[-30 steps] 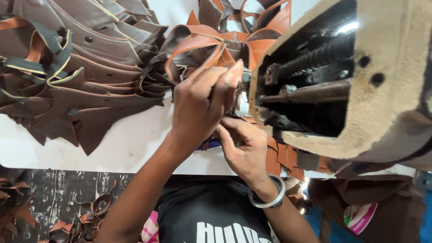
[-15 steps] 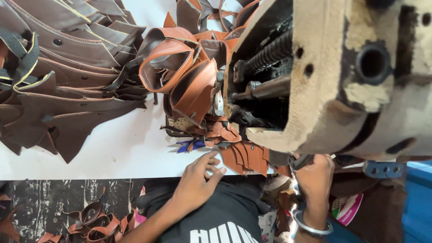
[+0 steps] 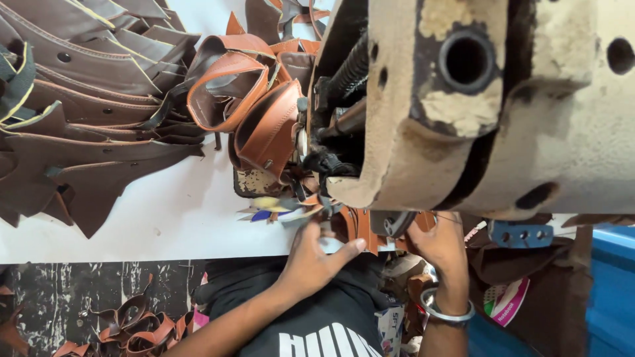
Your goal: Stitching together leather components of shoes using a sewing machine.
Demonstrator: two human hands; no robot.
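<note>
My left hand [image 3: 312, 254] is at the front edge of the white table [image 3: 165, 218], its fingers pinching a tan leather piece [image 3: 360, 231] just below the sewing machine head [image 3: 476, 106]. My right hand [image 3: 440, 246], with a metal bangle on the wrist, reaches up under the machine beside that same piece. Its fingertips are hidden behind the machine body. Tan leather shoe uppers [image 3: 264, 125] are bunched against the machine's needle area.
A fan of dark brown leather pieces [image 3: 86, 112] covers the table's left. Small coloured scraps [image 3: 271, 208] lie near the front edge. More tan leather loops [image 3: 132, 324] lie on the floor at the lower left. A blue bin [image 3: 608, 291] stands at the right.
Both hands have come down from the tan uppers by the machine to the table's front edge. The view has shifted, so the machine head fills more of the frame.
</note>
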